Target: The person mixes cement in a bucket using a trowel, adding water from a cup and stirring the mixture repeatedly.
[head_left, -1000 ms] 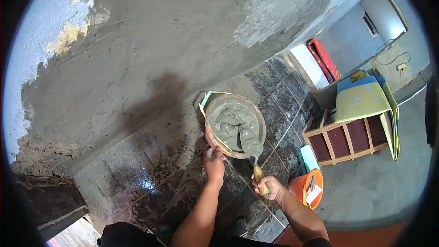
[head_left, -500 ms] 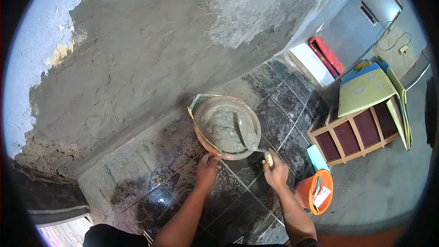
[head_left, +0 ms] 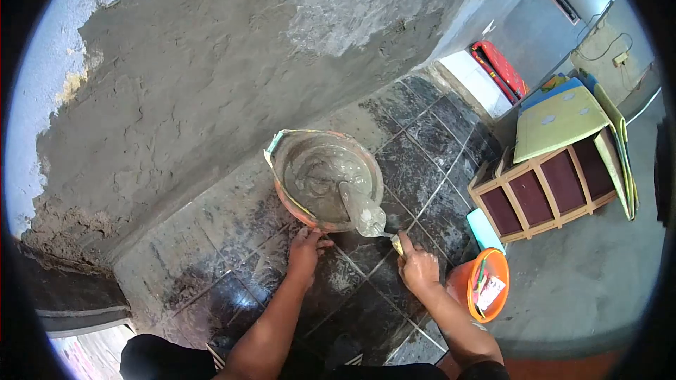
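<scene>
An orange basin (head_left: 287, 197) of wet grey mortar sits on the dark floor tiles. My left hand (head_left: 304, 252) grips its near rim. My right hand (head_left: 418, 267) is closed around the wooden handle of a trowel (head_left: 362, 212). The trowel blade carries a heap of mortar and rests over the basin's near right rim. A wall (head_left: 211, 77) coated in fresh grey plaster rises just behind the basin.
A small orange bucket (head_left: 486, 292) with tools stands right of my right hand. Beside it lies a light blue object (head_left: 483, 230). A wooden shelf unit (head_left: 542, 197) with a yellow-green mat on top stands further right. A red item (head_left: 498, 70) leans at the wall's far end.
The trowel has scooped mortar from the middle of the basin and drawn it to the near right rim. The view has shifted, with the basin now further left.
</scene>
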A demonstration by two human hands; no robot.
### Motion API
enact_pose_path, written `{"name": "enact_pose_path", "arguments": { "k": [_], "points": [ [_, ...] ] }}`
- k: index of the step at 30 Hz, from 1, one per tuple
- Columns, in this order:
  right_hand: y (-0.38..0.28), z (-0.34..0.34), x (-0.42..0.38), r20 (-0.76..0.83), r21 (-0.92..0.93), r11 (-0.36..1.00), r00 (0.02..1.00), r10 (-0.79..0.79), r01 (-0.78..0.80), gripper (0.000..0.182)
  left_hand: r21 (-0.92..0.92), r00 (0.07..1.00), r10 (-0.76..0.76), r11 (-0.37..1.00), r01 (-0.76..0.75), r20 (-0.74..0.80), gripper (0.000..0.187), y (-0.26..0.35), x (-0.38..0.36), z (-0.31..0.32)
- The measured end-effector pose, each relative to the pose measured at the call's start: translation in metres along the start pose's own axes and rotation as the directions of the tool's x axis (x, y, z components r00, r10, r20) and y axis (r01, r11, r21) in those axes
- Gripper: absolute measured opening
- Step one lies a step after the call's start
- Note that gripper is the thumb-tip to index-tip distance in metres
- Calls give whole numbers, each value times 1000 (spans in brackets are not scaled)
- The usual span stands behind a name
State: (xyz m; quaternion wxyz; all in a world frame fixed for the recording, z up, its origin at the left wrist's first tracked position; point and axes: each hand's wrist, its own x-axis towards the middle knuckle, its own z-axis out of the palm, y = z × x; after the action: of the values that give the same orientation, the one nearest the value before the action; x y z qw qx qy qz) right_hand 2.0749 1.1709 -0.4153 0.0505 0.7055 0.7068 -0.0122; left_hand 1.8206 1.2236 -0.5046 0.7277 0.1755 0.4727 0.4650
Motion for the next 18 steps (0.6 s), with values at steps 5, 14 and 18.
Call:
{"name": "enact_pose_path", "arguments": {
  "k": [5,14,18],
  "points": [
    [15,10,-32,39,-54,998,999,37,-35,66,-9,1000,5,1000,-5,-29,24,3,-6,2],
    [41,-2,-121,-3,-28,977,978,211,-211,59,-2,998,66,998,-66,-1,26,-14,-15,9],
    [16,40,-130,-292,649,748,863,412,-138,43,135,998,-31,991,23,60,33,-61,-43,30]
  ]
}}
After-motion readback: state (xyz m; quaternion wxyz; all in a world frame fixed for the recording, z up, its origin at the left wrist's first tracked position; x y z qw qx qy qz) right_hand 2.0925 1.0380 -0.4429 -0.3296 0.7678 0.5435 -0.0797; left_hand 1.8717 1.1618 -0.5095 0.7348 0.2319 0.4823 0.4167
